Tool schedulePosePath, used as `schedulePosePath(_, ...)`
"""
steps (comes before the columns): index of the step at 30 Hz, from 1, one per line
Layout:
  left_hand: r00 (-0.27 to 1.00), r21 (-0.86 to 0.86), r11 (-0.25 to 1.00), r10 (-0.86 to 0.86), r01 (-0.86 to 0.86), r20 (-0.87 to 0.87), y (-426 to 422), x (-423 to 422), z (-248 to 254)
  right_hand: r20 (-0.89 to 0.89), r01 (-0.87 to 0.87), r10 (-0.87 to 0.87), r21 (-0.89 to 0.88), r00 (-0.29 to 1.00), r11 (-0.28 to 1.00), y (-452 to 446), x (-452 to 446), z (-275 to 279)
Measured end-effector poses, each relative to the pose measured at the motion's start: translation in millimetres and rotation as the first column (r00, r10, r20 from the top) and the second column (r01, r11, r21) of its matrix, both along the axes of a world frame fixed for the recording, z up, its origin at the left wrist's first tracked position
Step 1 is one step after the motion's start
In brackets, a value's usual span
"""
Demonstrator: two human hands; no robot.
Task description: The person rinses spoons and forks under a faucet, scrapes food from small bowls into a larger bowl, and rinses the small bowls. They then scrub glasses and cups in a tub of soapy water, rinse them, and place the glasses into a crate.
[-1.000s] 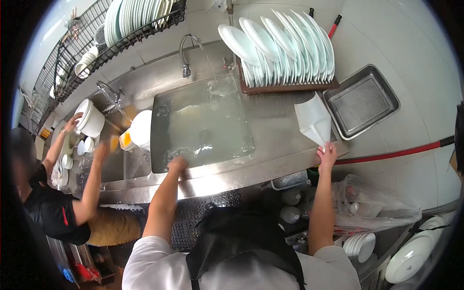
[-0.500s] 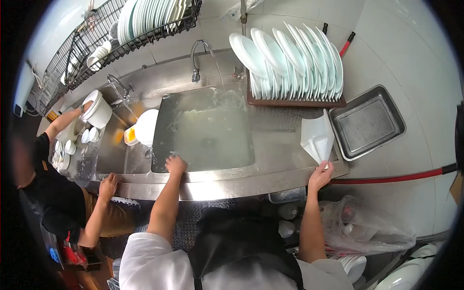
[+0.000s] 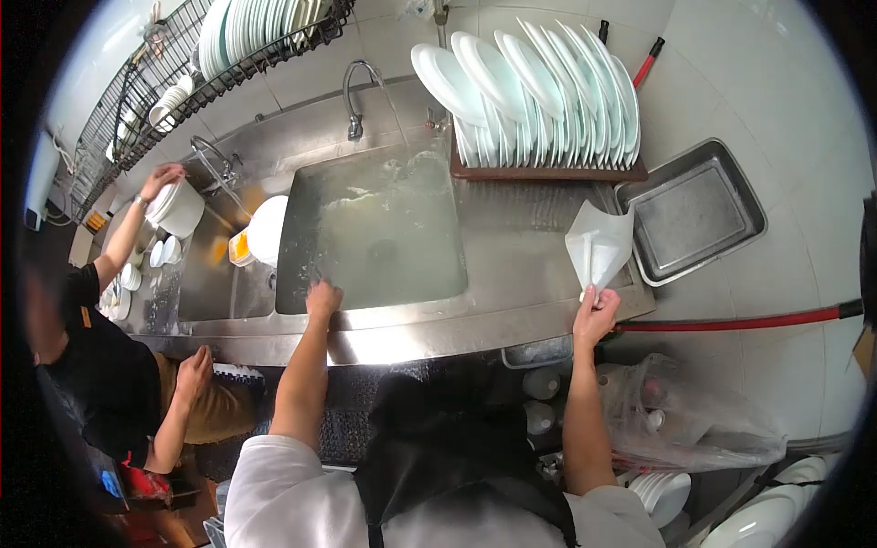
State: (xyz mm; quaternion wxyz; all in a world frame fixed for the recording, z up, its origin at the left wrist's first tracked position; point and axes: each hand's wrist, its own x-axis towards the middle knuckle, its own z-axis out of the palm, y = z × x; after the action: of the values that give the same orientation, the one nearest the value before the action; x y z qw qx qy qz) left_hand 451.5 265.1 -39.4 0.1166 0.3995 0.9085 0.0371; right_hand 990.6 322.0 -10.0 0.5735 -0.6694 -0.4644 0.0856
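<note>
My left hand (image 3: 323, 299) is at the near edge of the water-filled sink (image 3: 370, 309). Its fingers are curled, with the tips down at the cloudy water (image 3: 384, 228), so whatever they may hold is hidden. On the right, my right hand (image 3: 596, 318) is closed on the lower corner of a white angular dish (image 3: 598, 242). The dish is tilted up above the steel counter (image 3: 521, 251), its ridged side showing. Beyond it, many white plates (image 3: 539, 100) stand on edge in a brown rack (image 3: 548, 173).
A metal tray (image 3: 694, 215) lies right of the counter. Water runs from a faucet (image 3: 354, 123). On the left, a co-worker's hand (image 3: 164, 178) touches a white bucket (image 3: 178, 210) near a second basin (image 3: 206, 283). A wire shelf (image 3: 247, 78) hangs above, holding plates.
The white dish has turned in my right hand, showing more of its ridged side. My left hand has shifted slightly at the water. The co-worker's upper hand has risen to the bucket's rim.
</note>
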Motion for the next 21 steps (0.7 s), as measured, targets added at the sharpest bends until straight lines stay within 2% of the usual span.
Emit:
schedulePosePath(2,0.997,-0.076,0.996,-0.04,0.045,0.063,3.2,1.2,5.9,-0.056,-0.007,0.005,-0.034,0.998,0.999,-4.5,-1.1,5.6)
schedulePosePath(5,0.995,0.023,0.997,-0.07,0.068,0.072,-0.7,8.0,11.4,-0.074,0.018,-0.019,-0.016,0.997,1.0,2.1,-4.4,5.5)
schedulePosePath(9,0.995,-0.162,0.983,-0.077,0.087,0.066,3.2,2.2,9.6,-0.175,0.104,-0.11,-0.043,0.978,0.994,16.3,0.1,-7.7)
schedulePosePath(10,0.991,-0.182,0.983,-0.04,0.016,-0.125,5.0,1.5,9.1,-0.15,0.105,-0.118,-0.09,0.982,0.99,23.5,6.0,-12.2)
schedulePosePath(12,0.87,-0.186,0.974,0.022,-0.13,-0.492,4.7,-0.3,9.0,-0.104,0.113,-0.135,-0.193,0.985,0.975,31.6,15.7,-20.3)
schedulePosePath(15,0.986,-0.098,0.982,0.156,-0.16,-0.052,30.9,-34.1,18.9,-0.137,0.096,-0.136,-0.264,0.981,0.96,33.3,19.3,-11.8)
schedulePosePath(18,1.0,-0.296,0.955,-0.022,0.024,0.01,70.9,-58.0,40.9,-0.01,0.138,-0.138,-0.056,0.99,0.989,28.0,1.8,-1.5)
schedulePosePath(19,0.996,-0.358,0.929,-0.08,0.09,0.042,78.6,-54.8,54.5,-0.047,0.123,-0.125,-0.035,0.991,0.992,24.0,-1.6,3.0)
schedulePosePath(21,0.984,0.0,0.997,-0.08,0.082,-0.162,82.9,-28.9,82.7,-0.123,0.09,-0.088,0.008,0.989,0.996,17.8,-6.9,11.2)
